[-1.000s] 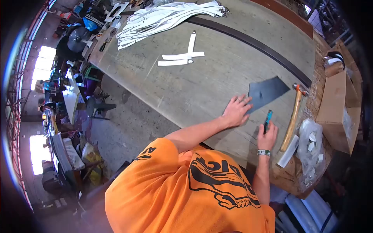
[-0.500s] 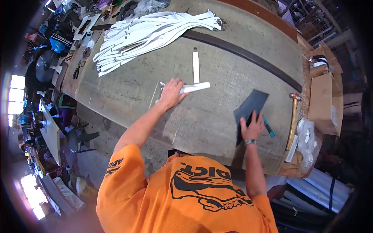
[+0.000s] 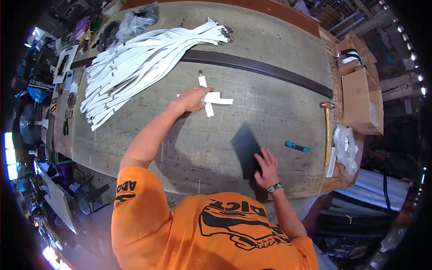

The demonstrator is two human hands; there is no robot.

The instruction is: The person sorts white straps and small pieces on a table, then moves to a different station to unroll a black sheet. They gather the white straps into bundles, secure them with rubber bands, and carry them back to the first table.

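My left hand (image 3: 192, 100) is closed on a white strap (image 3: 225, 101) lying crosswise over another white strap (image 3: 209, 110). That lower strap has a small metal end at its top, and my fingers partly hide the crossing. My right hand (image 3: 268, 170) has thumb and fingers at the right edge of a dark flat sheet (image 3: 246, 150), which is slightly blurred. To the right of this hand lies a teal and black cutter-like tool (image 3: 297, 146), apart from it.
A large bundle of white straps (image 3: 135, 58) spreads over the upper left of the table (image 3: 148, 148). Behind runs a long dark bar (image 3: 261, 69). A hammer (image 3: 328, 135), a plastic bag (image 3: 346, 148) and a cardboard box (image 3: 362, 101) are at the right. Pliers (image 3: 65, 123) lie far left.
The dark sheet has shifted left and turned with my right hand, exposing the teal tool. My left hand has brought its strap across the upright one. The camera view has also shifted.
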